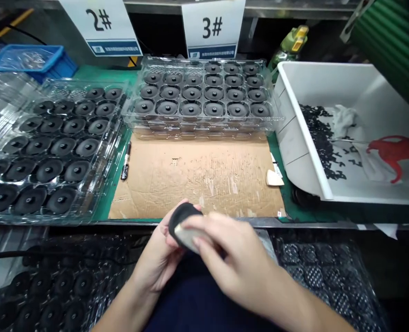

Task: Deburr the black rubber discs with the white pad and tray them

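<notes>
Near the front edge of the table, my left hand [161, 256] holds a round black part [184, 216] with its fingers wrapped round the rim. My right hand [230, 251] pinches a pale, flat piece [190, 236] against the face of that part. The far side of the black part is hidden. Beyond both hands lies a brown cardboard sheet [197, 180]. A stack of clear trays [204, 122] with round black parts stands behind the cardboard, and another such tray [97, 177] is at the left.
A white bin [308, 152] at the right holds small black pieces, a cloth and a red item [398, 150]. A marker [125, 161] and a pale wedge [274, 178] lie by the cardboard. More trays sit below the table edge. A blue basket [57, 64] is back left.
</notes>
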